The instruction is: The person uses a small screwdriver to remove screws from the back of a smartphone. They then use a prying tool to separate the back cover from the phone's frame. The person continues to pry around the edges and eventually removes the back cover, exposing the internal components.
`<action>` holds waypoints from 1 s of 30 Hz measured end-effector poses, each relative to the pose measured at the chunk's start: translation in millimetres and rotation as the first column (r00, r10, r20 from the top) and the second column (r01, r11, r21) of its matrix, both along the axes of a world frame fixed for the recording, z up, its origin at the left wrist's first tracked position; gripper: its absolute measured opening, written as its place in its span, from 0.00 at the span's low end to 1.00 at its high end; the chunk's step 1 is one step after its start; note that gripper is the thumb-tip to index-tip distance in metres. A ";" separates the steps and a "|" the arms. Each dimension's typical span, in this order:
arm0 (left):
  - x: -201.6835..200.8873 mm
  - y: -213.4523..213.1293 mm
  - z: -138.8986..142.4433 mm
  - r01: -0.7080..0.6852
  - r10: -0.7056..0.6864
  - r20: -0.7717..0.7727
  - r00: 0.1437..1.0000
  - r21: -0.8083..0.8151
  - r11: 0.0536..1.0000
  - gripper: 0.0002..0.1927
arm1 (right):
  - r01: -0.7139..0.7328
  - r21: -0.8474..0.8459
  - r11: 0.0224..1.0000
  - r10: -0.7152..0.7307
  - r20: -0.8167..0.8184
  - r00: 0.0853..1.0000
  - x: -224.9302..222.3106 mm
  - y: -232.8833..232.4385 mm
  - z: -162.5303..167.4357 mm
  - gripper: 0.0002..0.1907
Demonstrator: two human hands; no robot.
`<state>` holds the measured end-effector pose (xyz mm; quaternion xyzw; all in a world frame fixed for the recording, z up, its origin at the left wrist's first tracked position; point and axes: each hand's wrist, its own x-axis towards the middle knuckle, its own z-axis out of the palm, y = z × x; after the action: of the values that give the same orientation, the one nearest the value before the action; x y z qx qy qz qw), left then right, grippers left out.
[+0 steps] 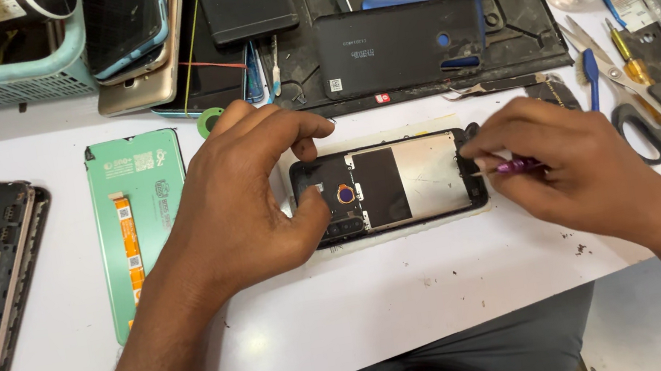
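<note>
Two hands work over an opened black phone (389, 186), which lies flat on the white table (365, 310) between them, its shiny metal plate bared. The left hand (242, 202) pinches the phone's camera end between thumb and fingers, while the right hand (556, 167) is closed on a thin purple screwdriver (513, 167) tipped at the other end. A green-backed display panel (142, 221) lies just left; scissors (635, 112) right

Left hand (242, 202) steadies an opened phone (389, 186) — right hand (556, 167) holds a purple screwdriver (515, 166) at its edge.
</note>
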<state>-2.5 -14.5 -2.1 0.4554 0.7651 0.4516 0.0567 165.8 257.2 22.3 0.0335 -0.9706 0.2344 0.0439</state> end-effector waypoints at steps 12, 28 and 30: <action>0.8 -0.3 3.0 -0.004 0.004 -0.014 1.000 -0.007 1.000 0.26 | -0.115 0.172 0.978 0.102 0.084 0.991 -9.7 -14.2 -1.3 0.09; 3.9 -1.8 17.1 -0.016 0.039 0.108 0.993 -0.208 0.978 0.30 | -0.050 0.114 0.992 0.027 0.197 0.980 -11.6 -18.5 8.3 0.10; 3.5 -0.8 18.6 -0.022 0.054 0.129 0.990 -0.238 0.971 0.30 | -0.044 0.145 0.988 0.012 0.217 0.976 -13.1 -20.1 7.9 0.10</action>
<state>1.0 -15.3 16.5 0.3992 0.8163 0.3883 0.1532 152.7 237.1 30.2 0.0248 -0.9838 0.1641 -0.0677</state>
